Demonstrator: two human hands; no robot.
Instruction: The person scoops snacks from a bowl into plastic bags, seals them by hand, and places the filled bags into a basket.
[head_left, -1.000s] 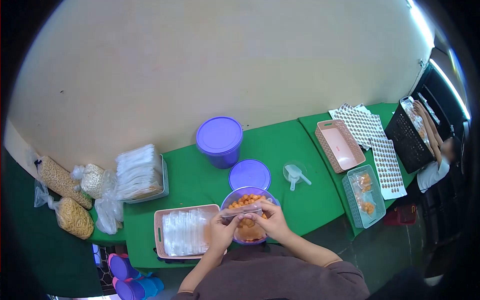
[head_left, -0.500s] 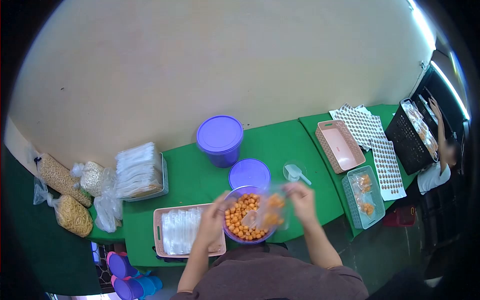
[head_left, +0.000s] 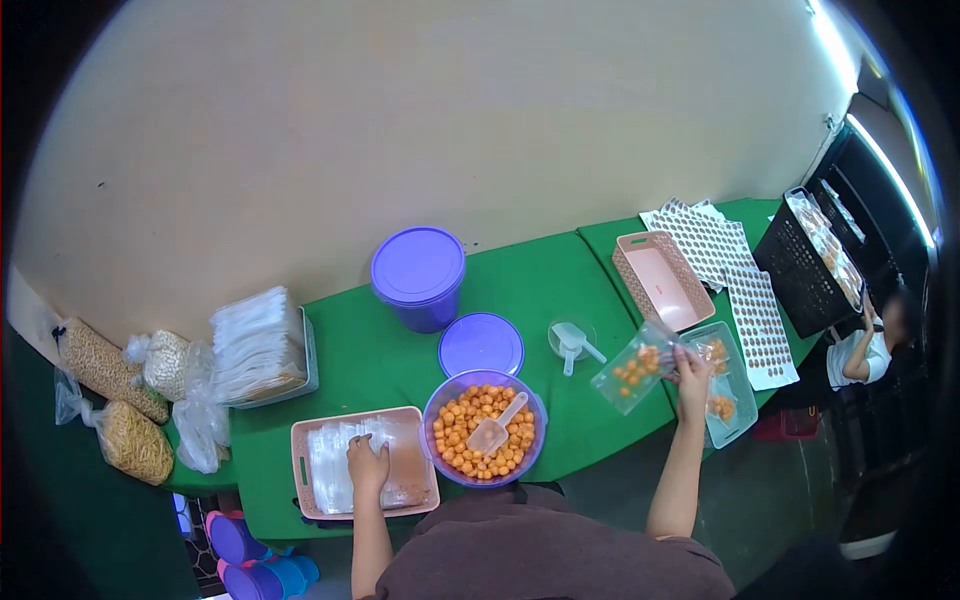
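My right hand [head_left: 690,372] is closed on the top of a clear plastic bag [head_left: 634,366] with several orange balls inside, tilted beside the grey-green basket [head_left: 742,350]. That basket holds other filled bags [head_left: 722,408]. Over on the left, my left hand [head_left: 368,468] rests on the stack of flat clear bags [head_left: 328,468] in the pink basket [head_left: 298,450], thumb and fingers apart. Between my arms stands a purple tub [head_left: 430,452] full of orange snack balls [head_left: 458,432]. A clear scoop [head_left: 490,434] lies on the balls.
Behind the tub are a purple lid [head_left: 481,345], a lidded purple bucket [head_left: 420,285] and clear scoops [head_left: 570,338]. A pink basket [head_left: 640,270], sticker sheets [head_left: 760,325] and a black crate [head_left: 800,270] stand right, near another person [head_left: 862,358]. Snack sacks [head_left: 140,440] sit left.
My right hand has carried the filled bag from over the tub rightward to the grey-green basket. My left hand has left the tub and moved onto the flat bags.
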